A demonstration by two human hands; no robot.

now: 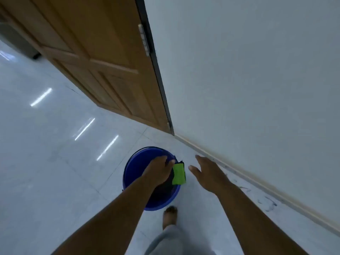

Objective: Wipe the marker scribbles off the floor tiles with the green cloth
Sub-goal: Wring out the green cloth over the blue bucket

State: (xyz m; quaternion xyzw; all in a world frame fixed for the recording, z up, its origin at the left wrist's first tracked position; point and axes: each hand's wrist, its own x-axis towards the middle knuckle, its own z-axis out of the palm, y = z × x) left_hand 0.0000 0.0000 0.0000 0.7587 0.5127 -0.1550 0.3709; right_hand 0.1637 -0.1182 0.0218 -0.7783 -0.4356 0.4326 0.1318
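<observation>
My left hand (159, 169) holds the green cloth (179, 173) by its top edge, and the cloth hangs over the right rim of a blue bucket (133, 171) on the floor. To the right of the cloth, my right hand (207, 173) hovers open with fingers spread, holding nothing. Dark blue marker scribbles (269, 203) run along the white floor tiles close to the baseboard on the right, with fainter marks (245, 188) just past my right wrist.
A pale wall with a baseboard (239, 173) runs diagonally on the right. A brown wooden door (103, 57) stands beyond the bucket. My bare foot (170, 216) is planted just in front of the bucket. Glossy white tiles (46, 144) spread to the left.
</observation>
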